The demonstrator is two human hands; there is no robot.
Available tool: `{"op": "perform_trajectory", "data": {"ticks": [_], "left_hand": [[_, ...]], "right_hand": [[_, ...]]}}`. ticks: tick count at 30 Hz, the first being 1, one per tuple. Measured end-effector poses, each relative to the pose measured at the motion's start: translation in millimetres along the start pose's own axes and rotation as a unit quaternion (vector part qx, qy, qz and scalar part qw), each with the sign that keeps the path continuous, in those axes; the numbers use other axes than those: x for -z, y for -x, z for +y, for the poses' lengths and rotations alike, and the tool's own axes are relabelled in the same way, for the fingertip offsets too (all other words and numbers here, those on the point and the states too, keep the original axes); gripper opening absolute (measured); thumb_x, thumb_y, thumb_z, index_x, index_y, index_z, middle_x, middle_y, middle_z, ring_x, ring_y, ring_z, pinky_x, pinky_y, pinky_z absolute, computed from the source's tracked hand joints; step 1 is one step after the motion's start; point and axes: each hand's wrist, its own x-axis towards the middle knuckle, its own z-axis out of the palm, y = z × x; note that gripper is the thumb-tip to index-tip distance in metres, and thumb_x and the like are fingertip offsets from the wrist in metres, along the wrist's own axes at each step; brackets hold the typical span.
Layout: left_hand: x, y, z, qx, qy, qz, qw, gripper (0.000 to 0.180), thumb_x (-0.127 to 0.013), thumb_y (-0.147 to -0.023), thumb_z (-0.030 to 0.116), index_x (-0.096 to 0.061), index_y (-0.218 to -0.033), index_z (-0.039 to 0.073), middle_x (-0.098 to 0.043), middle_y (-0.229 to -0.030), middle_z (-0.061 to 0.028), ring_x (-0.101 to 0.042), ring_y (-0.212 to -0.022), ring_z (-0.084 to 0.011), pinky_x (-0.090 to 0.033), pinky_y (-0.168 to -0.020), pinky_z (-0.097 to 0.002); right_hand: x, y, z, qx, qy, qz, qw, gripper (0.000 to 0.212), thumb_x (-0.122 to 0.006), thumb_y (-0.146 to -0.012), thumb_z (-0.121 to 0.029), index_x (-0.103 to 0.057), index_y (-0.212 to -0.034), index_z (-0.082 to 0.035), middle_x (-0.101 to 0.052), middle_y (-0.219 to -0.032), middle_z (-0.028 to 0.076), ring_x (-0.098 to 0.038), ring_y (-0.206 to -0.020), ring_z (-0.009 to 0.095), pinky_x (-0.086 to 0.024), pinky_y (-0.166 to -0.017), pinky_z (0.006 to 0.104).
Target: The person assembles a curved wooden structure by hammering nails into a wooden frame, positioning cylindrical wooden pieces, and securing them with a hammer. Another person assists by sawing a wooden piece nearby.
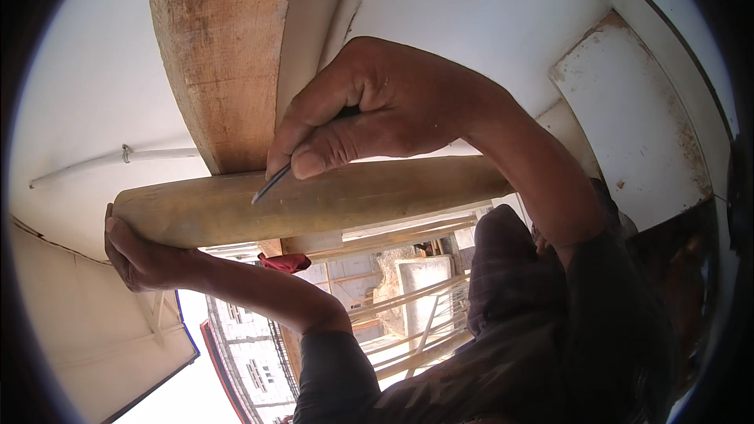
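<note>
A round wooden pole (330, 202) lies crosswise under a rough wooden beam (224, 55). My left hand (140, 257) cups the pole's left end from below, fingers wrapped around it. My right hand (369, 110) is closed in a fist on a thin dark metal spike, perhaps a nail (271, 185). The spike's tip rests on the pole's upper side, just below the beam's end. Both forearms wear dark sleeves.
A white ceiling and wall surround the beam, with a thin white pipe (118, 159) at the left. A stained white panel (628, 110) sits at the right. Below are bamboo scaffold poles (416, 306), a red cloth (284, 261) and a building (251, 353).
</note>
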Motion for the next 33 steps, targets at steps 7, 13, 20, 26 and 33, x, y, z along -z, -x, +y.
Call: {"op": "perform_trajectory", "data": {"ticks": [7, 13, 20, 26, 33], "left_hand": [[11, -19, -39, -0.03, -0.1, 0.124, 0.987, 0.025, -0.07, -0.086, 0.023, -0.074, -0.094, -0.001, -0.073, -0.092, -0.01, -0.069, -0.083, -0.0194, -0.063, -0.069, -0.0356], [107, -11, -102, 0.007, 0.026, 0.106, 0.994, 0.034, -0.064, -0.089, 0.034, -0.07, -0.096, 0.001, -0.068, -0.088, -0.0097, -0.069, -0.077, -0.0209, -0.063, -0.066, -0.0355], [198, 8, -131, 0.026, 0.096, 0.017, 0.995, 0.041, -0.054, -0.093, 0.047, -0.064, -0.092, 0.007, -0.068, -0.09, -0.0108, -0.071, -0.078, -0.0209, -0.063, -0.067, -0.0413], [237, 25, -175, 0.095, 0.268, 0.003, 0.959, 0.035, -0.064, -0.088, 0.046, -0.065, -0.099, 0.013, -0.071, -0.097, -0.0111, -0.074, -0.087, -0.0238, -0.065, -0.078, -0.0494], [251, 29, -235, 0.093, 0.385, -0.008, 0.918, 0.033, -0.066, -0.088, 0.041, -0.066, -0.105, 0.012, -0.072, -0.1, -0.0108, -0.074, -0.089, -0.0226, -0.065, -0.079, -0.0495]], "right_hand": [[-44, 55, 4, -0.124, 0.212, 0.122, 0.962, 0.034, -0.065, -0.097, -0.038, -0.07, -0.115, -0.01, -0.068, -0.082, 0.01, -0.063, -0.076, 0.02, -0.047, -0.07, 0.0358], [-69, 103, 13, -0.264, 0.18, 0.133, 0.938, 0.028, -0.06, -0.1, -0.03, -0.064, -0.118, -0.009, -0.062, -0.077, 0.008, -0.059, -0.068, 0.02, -0.046, -0.067, 0.0362], [-108, 112, 18, -0.29, 0.105, 0.126, 0.943, 0.026, -0.056, -0.101, -0.017, -0.059, -0.124, -0.005, -0.064, -0.08, 0.009, -0.06, -0.071, 0.02, -0.048, -0.07, 0.0374], [-125, 109, 16, -0.139, 0.258, 0.052, 0.955, 0.041, -0.066, -0.094, -0.019, -0.058, -0.132, -0.006, -0.065, -0.103, 0.015, -0.064, -0.092, 0.029, -0.052, -0.085, 0.0396], [-158, 104, 49, -0.22, 0.377, -0.062, 0.898, 0.085, -0.085, -0.074, -0.037, -0.047, -0.142, -0.004, -0.051, -0.137, 0.018, -0.057, -0.119, 0.036, -0.049, -0.1, 0.0453]]}}
